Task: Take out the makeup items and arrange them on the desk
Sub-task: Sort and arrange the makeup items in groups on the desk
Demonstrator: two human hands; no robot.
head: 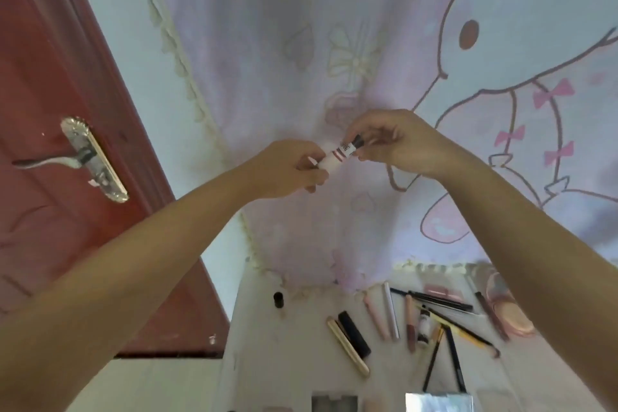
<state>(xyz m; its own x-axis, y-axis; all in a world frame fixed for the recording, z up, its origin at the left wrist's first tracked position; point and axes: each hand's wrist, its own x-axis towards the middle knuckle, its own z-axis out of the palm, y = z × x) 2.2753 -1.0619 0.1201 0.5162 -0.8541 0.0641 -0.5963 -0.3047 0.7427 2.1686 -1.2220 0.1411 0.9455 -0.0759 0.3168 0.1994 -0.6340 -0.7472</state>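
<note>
— Item one?
— Tube [336, 155]: small white cosmetic stick with a dark printed band, held in mid-air at frame centre, well above the desk [284, 344]. Long axis runs lower left to upper right; dark end points upper right.
— Grip?
— Left hand [287, 170] grasps the white lower-left end; right hand [394, 144] pinches the dark upper-right end. Both equally near, one per end.
— Judgement?
— Probably uncapping or checking before laying it down.
— Surroundings?
— Desk, lower frame: pencils [441, 331], pink sticks [376, 316], black-and-gold tubes [351, 341], laid out. Behind: cartoon curtain [485, 60]; red door [50, 110], left.
</note>
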